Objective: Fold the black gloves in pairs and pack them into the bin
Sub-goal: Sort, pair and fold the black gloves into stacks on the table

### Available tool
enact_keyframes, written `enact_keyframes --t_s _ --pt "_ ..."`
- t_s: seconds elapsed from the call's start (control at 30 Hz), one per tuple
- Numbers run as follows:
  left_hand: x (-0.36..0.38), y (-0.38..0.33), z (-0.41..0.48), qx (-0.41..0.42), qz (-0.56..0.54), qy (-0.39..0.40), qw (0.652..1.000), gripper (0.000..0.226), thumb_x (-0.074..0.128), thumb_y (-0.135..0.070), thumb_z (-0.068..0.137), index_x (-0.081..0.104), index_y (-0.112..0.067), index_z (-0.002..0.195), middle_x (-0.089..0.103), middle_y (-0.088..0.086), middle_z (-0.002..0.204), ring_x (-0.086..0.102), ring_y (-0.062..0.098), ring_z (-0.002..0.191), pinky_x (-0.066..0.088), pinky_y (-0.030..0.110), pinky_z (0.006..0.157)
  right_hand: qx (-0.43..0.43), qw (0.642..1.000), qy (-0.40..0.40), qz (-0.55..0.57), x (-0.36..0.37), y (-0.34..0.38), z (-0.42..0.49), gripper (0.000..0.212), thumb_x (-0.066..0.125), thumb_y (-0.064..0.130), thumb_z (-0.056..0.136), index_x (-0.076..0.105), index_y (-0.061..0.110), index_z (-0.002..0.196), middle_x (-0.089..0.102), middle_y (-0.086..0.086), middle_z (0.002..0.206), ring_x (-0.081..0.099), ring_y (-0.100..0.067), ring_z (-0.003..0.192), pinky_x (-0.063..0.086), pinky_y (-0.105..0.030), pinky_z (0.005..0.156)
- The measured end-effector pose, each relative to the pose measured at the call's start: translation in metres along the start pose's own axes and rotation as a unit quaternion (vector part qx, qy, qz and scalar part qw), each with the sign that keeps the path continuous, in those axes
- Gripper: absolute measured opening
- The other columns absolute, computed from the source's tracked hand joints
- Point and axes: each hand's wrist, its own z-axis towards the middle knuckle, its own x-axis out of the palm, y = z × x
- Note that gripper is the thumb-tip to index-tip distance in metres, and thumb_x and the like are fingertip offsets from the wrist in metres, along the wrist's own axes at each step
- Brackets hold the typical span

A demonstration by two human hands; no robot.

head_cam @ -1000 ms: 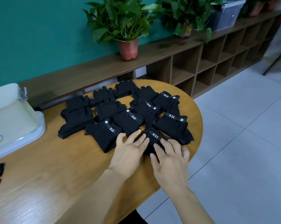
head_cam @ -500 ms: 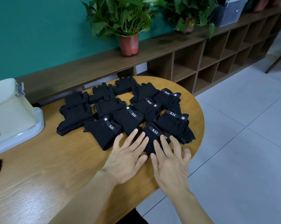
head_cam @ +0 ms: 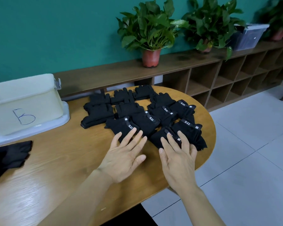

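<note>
Several folded pairs of black gloves [head_cam: 142, 111] lie in rows on the rounded end of the wooden table [head_cam: 61, 160], some with white "5.11" tabs. My left hand [head_cam: 124, 154] is flat and spread, its fingertips over the edge of the nearest left pair [head_cam: 121, 128]. My right hand [head_cam: 178, 155] is also flat, fingers straight, lying on the nearest pair [head_cam: 163, 137] by the table's right edge. The translucent bin [head_cam: 23, 103], marked with a blue "5", stands at the left. More black gloves [head_cam: 8, 155] lie at the far left edge.
A long wooden cubby shelf [head_cam: 219, 79] runs behind the table under the teal wall, with potted plants [head_cam: 151, 38] and a clear storage box [head_cam: 248, 36] on top. Tiled floor lies to the right of the table's curved edge.
Both hands have slid back toward me and spread flat, easing off the nearest pair. The view has turned left, bringing the bin and the left gloves further into sight.
</note>
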Motion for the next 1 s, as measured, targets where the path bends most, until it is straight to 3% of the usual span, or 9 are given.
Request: enact_keyframes --t_s 0.4,0.57,0.7,0.8,0.9,1.0 --pt "-0.029 0.076 -0.168 -0.217 0.021 -0.04 0.975 0.064 0.008 -0.058 0.105 0.026 -0.024 0.156 0.018 -0.005 0.163 0.004 0.016 0.153 0.003 0.047 0.117 -0.165 0.98 0.08 0.083 0.022 0.137 0.001 0.048 0.031 0.037 0.098 0.069 0.017 0.12 0.067 -0.003 0.124 0.043 -0.029 0.134 0.023 -0.046 0.101" --pt "-0.035 0.1 -0.23 -0.287 0.064 -0.034 0.955 0.061 0.016 -0.054 0.107 0.04 -0.02 0.151 0.035 0.0 0.157 0.024 0.022 0.149 0.015 0.045 0.113 -0.236 0.957 0.122 0.117 0.044 0.204 -0.002 0.043 0.036 0.037 0.099 0.069 0.02 0.121 0.068 -0.001 0.124 0.041 -0.026 0.136 0.023 -0.047 0.104" --pt "-0.036 0.117 -0.262 -0.326 0.075 -0.044 0.941 0.059 0.018 -0.053 0.107 0.04 -0.02 0.151 0.034 0.0 0.158 0.025 0.022 0.149 0.015 0.043 0.114 -0.283 0.941 0.134 0.13 0.06 0.248 -0.007 0.029 0.065 0.03 0.091 0.07 0.022 0.118 0.069 -0.001 0.122 0.041 -0.026 0.135 0.028 -0.049 0.104" --pt "-0.037 0.13 -0.283 -0.35 0.091 -0.046 0.931 0.058 0.02 -0.053 0.107 0.038 -0.021 0.152 0.031 -0.002 0.16 0.023 0.019 0.15 0.014 0.043 0.115 -0.315 0.93 0.131 0.139 0.07 0.279 -0.008 0.025 0.064 0.03 0.09 0.072 0.023 0.113 0.071 0.001 0.118 0.046 -0.026 0.132 0.036 -0.052 0.101" --pt "-0.037 0.145 -0.305 -0.379 0.096 -0.053 0.919 0.057 0.02 -0.053 0.107 0.034 -0.023 0.154 0.027 -0.003 0.161 0.015 0.015 0.152 0.012 0.042 0.115 -0.369 0.909 0.104 0.161 0.078 0.311 -0.005 0.023 0.065 0.031 0.085 0.073 0.023 0.105 0.072 0.003 0.11 0.048 -0.027 0.127 0.026 -0.045 0.097" --pt "-0.039 0.162 -0.327 -0.411 0.113 -0.052 0.903 0.056 0.021 -0.053 0.107 0.033 -0.024 0.154 0.026 -0.003 0.161 0.012 0.013 0.152 0.012 0.042 0.115 -0.402 0.89 0.102 0.187 0.082 0.348 -0.001 0.021 0.069 0.031 0.08 0.073 0.023 0.098 0.072 0.006 0.104 0.043 -0.024 0.123 0.026 -0.042 0.092"
